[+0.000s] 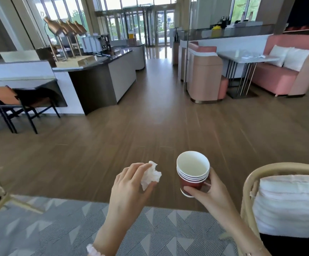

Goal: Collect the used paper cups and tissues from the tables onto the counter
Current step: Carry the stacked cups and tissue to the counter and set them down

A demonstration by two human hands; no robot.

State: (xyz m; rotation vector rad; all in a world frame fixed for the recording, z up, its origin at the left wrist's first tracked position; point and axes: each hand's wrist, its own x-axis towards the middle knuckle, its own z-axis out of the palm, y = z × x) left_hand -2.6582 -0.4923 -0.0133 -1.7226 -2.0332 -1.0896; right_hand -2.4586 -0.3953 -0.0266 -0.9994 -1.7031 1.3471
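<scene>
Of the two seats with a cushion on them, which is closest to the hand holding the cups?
The wicker chair with the striped cushion, beside the right hand; the pink sofa sits across the room.

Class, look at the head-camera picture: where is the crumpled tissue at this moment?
The crumpled tissue is low in the head view, pinched in the left hand, just left of the stacked paper cups held by the right hand.

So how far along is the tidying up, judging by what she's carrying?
Some collecting looks done: the right hand holds a stack of nested red paper cups, the left hand a crumpled tissue. Still to do: carrying them to the counter. White scraps on the booth table may be more tissues.
</scene>
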